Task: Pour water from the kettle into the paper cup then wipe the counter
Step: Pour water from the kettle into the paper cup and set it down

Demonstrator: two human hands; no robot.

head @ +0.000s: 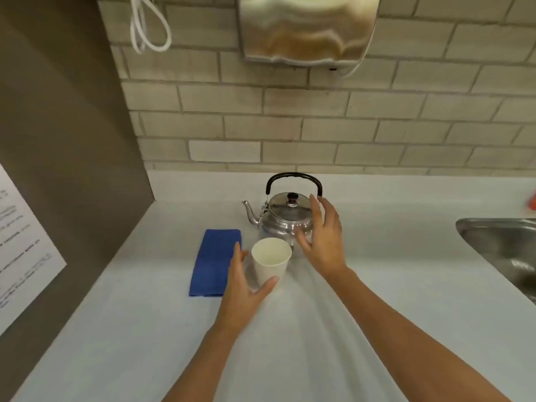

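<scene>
A white paper cup point(271, 258) stands upright on the white counter point(377, 300). My left hand point(242, 285) curves around its left side and base, thumb and fingers touching or nearly touching it. Behind the cup sits a steel kettle point(285, 213) with a black arched handle and its spout pointing left. My right hand point(322, 236) hovers open in front of the kettle's right side, fingers spread, holding nothing. A folded blue cloth point(211, 262) lies flat to the left of the cup.
A steel sink point(504, 250) is set into the counter at the right. A brick wall runs behind, with a metal dispenser point(304, 27) mounted above the kettle. A brown side panel point(58, 140) with a printed sheet bounds the left.
</scene>
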